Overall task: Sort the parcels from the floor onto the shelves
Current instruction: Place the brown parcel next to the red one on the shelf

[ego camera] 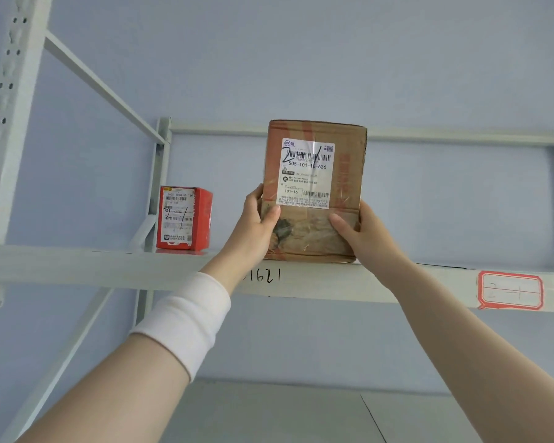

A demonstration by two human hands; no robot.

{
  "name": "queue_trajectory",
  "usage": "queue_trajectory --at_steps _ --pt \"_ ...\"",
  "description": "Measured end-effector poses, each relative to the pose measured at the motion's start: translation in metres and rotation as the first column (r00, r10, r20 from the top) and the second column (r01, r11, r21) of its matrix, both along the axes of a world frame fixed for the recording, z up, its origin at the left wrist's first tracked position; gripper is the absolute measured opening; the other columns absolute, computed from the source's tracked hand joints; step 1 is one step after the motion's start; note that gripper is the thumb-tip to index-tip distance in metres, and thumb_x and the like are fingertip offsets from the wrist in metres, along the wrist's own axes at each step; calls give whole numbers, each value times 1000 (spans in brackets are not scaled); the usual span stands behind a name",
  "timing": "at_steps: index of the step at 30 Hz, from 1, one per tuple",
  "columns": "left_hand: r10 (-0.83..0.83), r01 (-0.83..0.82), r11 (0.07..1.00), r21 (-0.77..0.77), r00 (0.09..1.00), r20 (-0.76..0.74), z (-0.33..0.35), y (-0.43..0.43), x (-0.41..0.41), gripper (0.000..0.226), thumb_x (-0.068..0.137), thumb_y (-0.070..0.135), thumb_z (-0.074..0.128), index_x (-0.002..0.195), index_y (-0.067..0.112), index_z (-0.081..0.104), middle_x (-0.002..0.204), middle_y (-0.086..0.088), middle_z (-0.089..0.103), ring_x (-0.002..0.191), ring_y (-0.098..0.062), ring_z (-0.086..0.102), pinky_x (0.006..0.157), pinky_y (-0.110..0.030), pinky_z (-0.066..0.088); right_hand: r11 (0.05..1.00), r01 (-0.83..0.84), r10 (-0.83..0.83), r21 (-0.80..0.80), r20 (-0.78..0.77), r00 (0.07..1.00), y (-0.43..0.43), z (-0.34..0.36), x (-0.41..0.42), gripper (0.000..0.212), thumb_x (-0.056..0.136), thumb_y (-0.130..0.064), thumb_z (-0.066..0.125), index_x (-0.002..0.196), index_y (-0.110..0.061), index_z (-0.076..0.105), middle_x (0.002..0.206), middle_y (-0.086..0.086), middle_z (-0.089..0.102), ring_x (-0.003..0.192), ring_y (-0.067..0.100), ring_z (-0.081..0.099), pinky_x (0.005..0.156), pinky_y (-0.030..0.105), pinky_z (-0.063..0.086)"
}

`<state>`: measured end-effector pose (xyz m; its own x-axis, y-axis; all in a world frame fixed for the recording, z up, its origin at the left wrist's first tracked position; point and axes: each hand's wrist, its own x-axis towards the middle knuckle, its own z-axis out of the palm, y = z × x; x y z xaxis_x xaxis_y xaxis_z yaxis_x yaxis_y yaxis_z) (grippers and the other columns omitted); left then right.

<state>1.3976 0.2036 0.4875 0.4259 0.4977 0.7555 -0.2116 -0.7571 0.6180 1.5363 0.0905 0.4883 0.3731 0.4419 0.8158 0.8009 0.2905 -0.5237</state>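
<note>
While you've got that brown cardboard parcel up at the top shelf, here's how it reads to me: your left hand is wrapped round its lower left edge with the thumb across the front, and your right hand does the same at the lower right corner, so both are curled onto the box and neither is free. You're holding it low and by the sides, which makes sense, since that leaves the bottom clear to sit down on the shelf and keeps the shipping label facing you. It's upright, with its bottom edge right at the front lip of the shelf; I honestly can't tell if the weight is on the shelf yet or on your hands. The label has a big handwritten 2-1 on it, same as the red parcel standing further left and further back on this shelf, well apart from yours. The red-bordered tag on the front beam off to the right looks like it says the same, though it's faint. So I'd guess this is the right level and you're mid-placement. Next bit probably wants a push back from the lip before you let go, because a tall box parked on the edge could tip forward onto you.
</note>
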Motion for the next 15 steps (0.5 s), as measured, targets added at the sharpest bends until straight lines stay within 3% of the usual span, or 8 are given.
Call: queue_trajectory --at_steps 3,5,8,11,12,15 --pt "39 -40 999 -14 999 -35 4 10 7 46 101 26 33 146 22 20 137 -14 49 126 -30 45 97 -34 38 998 55 -55 -32 -5 998 13 6 9 36 91 -27 58 125 -23 47 110 -11 59 107 15 57 98 38 46" --pt "70 -71 998 -2 995 -76 9 19 12 45 101 26 34 144 22 21 134 -16 51 124 -32 47 94 -33 39 994 84 -85 -68 -11 996 20 9 13 41 89 -27 60 127 -19 46 114 -7 59 109 18 56 98 39 46" --pt "93 -92 996 12 988 -125 14 32 18 46 101 23 36 144 19 20 131 -19 52 118 -31 51 63 -20 43 984 130 -135 -122 -31 990 30 12 21 54 86 -29 64 132 -13 40 124 -2 56 113 21 55 98 42 45" --pt "67 -67 998 4 980 -185 18 43 21 50 101 22 37 144 16 15 122 -9 56 88 -15 59 48 -7 38 974 170 -176 -150 -27 984 38 16 26 59 83 -28 68 131 -9 39 126 2 55 115 22 54 99 42 44" --pt "54 -55 998 3 975 -215 20 48 21 53 100 24 40 145 16 13 119 -4 56 84 -11 56 54 -7 39 973 164 -173 -164 -41 984 39 18 28 60 82 -28 70 130 -8 39 126 2 55 114 22 55 100 42 44" --pt "23 -27 1000 -8 942 -334 29 63 16 80 90 38 57 147 16 7 128 3 53 106 -11 50 88 -20 34 957 69 -102 -282 -102 990 33 28 36 75 70 -36 79 131 -6 47 120 3 62 108 19 61 98 40 48"
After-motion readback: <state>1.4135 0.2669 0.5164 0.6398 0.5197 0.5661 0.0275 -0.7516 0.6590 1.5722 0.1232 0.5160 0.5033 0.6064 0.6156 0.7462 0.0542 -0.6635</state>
